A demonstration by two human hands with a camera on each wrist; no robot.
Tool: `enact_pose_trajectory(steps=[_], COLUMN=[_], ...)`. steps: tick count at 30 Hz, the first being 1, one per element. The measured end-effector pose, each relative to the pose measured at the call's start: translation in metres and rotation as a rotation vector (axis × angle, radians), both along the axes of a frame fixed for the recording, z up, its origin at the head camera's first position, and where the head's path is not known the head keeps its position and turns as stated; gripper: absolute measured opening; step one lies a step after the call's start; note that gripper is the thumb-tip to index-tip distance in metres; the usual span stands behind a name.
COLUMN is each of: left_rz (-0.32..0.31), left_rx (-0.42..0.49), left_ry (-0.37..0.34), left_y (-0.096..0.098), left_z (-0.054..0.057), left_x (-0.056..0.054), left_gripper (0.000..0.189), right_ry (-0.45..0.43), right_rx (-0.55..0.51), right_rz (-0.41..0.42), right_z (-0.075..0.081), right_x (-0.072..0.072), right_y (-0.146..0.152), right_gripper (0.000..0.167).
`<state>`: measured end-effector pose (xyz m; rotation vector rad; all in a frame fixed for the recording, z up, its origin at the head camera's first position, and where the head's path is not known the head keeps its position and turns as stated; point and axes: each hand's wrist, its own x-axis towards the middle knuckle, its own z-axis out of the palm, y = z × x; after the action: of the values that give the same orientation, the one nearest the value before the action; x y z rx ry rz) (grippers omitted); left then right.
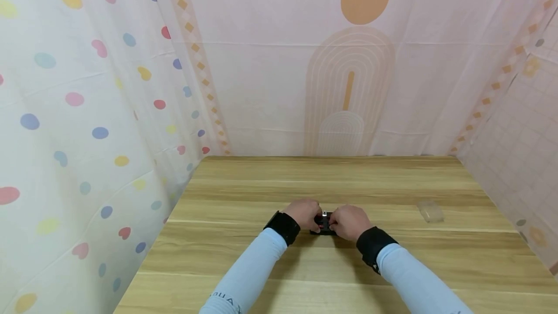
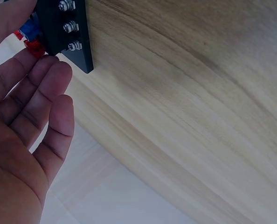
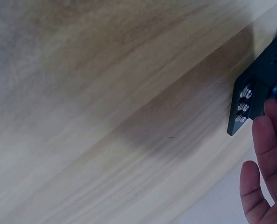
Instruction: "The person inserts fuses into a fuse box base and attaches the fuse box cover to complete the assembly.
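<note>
Between my hands on the wooden table sits a small black base (image 1: 322, 232) with a silvery upright piece in its middle. The left wrist view shows a row of metal screws (image 2: 71, 26) along one edge of it, and a red cap (image 2: 34, 48) and a blue cap (image 2: 30, 31) behind. My left hand (image 1: 302, 213) has its thumb and fingertips at these coloured caps, other fingers loosely bent. From the opposite side my right hand (image 1: 350, 222) pinches near a blue part (image 3: 276, 92), partly hidden by the thumb and cut by the frame edge.
A clear plastic piece (image 1: 430, 211) lies to the right on the wooden table (image 1: 375, 178). Patterned curtains hang behind the table and on its left, with a dotted one (image 1: 87, 159) at the left edge. Both wrists wear black bands.
</note>
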<state>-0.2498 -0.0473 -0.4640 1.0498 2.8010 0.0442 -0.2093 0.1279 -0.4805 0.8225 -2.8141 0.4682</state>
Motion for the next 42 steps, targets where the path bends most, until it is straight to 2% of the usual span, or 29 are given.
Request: enact_pose_trajectory(steps=[6,13,26,34,42], left_rz=[-0.002,-0.003,-0.007,-0.003,0.015], left_rx=[0.011,0.005,0.006,0.015,0.012], left_ry=[0.001,-0.005,0.014,0.006,0.008], left_y=[-0.0002,0.0009,0.0011,0.0015,0.0022], left_z=[-0.0015,0.0041,0.0042,0.0054,-0.0008], left_x=[-0.0023,-0.0015,-0.0041,-0.0013,0.0004], left_gripper=[0.019,0.02,0.019,0.019,0.019], right_ry=[-0.009,-0.018,0.046,-0.012,-0.005], right_rx=[0.025,0.029,0.09,0.082,0.09], right_rz=[-0.009,-0.036,-0.009,-0.019,-0.004], right_z=[0.0056,0.0098,0.0035,0.0101,0.0059], right_x=[0.0005,0.0016,-0.0054,-0.0041,-0.0029], right_y=[-0.0023,-0.0022,-0.0026,-0.0048,-0.0053], right_gripper=[0.01,0.009,0.013,0.014,0.016])
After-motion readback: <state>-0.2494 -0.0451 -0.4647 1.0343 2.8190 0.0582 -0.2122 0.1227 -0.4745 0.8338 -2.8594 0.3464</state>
